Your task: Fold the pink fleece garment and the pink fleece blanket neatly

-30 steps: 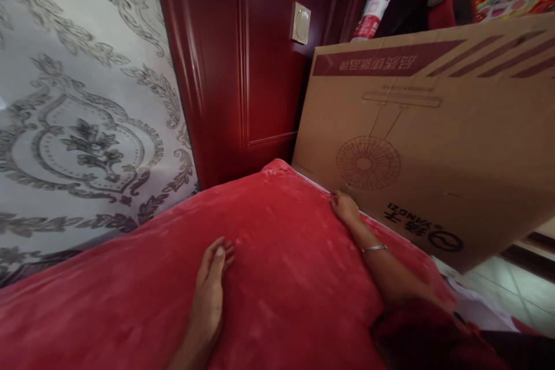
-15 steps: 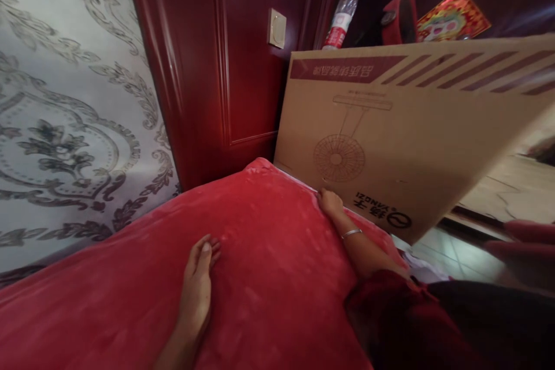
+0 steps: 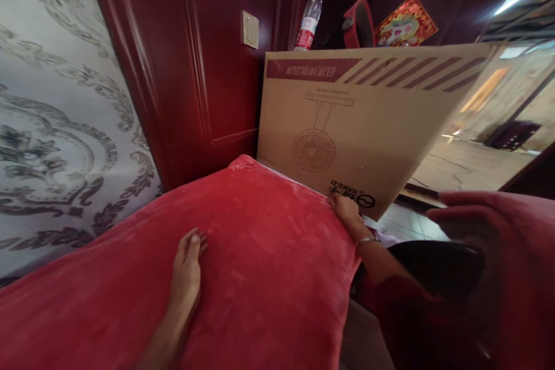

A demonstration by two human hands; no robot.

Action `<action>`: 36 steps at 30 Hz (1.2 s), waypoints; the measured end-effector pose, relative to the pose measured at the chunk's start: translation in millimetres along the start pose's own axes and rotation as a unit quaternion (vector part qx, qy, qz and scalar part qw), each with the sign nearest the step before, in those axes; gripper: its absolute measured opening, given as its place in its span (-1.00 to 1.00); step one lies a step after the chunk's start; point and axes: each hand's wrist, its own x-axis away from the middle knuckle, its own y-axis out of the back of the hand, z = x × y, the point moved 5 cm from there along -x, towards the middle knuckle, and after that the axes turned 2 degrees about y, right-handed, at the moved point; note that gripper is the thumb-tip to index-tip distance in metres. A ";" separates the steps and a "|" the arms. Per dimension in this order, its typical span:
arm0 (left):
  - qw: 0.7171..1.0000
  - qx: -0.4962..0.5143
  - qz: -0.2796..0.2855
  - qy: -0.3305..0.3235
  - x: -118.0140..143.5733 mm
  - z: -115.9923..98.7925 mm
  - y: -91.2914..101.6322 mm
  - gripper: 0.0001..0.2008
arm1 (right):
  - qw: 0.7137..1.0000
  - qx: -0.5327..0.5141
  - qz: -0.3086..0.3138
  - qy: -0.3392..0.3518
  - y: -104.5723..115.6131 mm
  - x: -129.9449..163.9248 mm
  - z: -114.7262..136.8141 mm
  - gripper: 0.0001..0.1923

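Note:
A thick red plush blanket (image 3: 260, 254) covers the surface below me. My left hand (image 3: 187, 269) lies flat on top of it, fingers together and pointing away. My right hand (image 3: 346, 208) grips the blanket's right edge, beside a large cardboard fan box (image 3: 347, 121) that stands upside down against it. A thin bracelet sits on my right wrist. Whether my right hand's fingers curl under the edge is hidden.
Dark red wooden panelling (image 3: 208, 52) with a wall switch (image 3: 250, 29) rises behind the blanket. Patterned grey wallpaper (image 3: 52, 127) fills the left. A water bottle (image 3: 309, 16) and a red-gold decoration (image 3: 405, 22) stand behind the box. Tiled floor (image 3: 407, 222) shows at right.
My view has swung to the right, revealing more floor and a red fold at the right. My right hand has slid back along the blanket's edge toward me; my left hand stays flat.

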 end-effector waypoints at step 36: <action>0.531 -0.699 0.426 -0.217 229.0 -9.7 -11.8 -0.35 | 0.988 -0.074 0.033 0.132 7.1 151.9 76.0 -0.42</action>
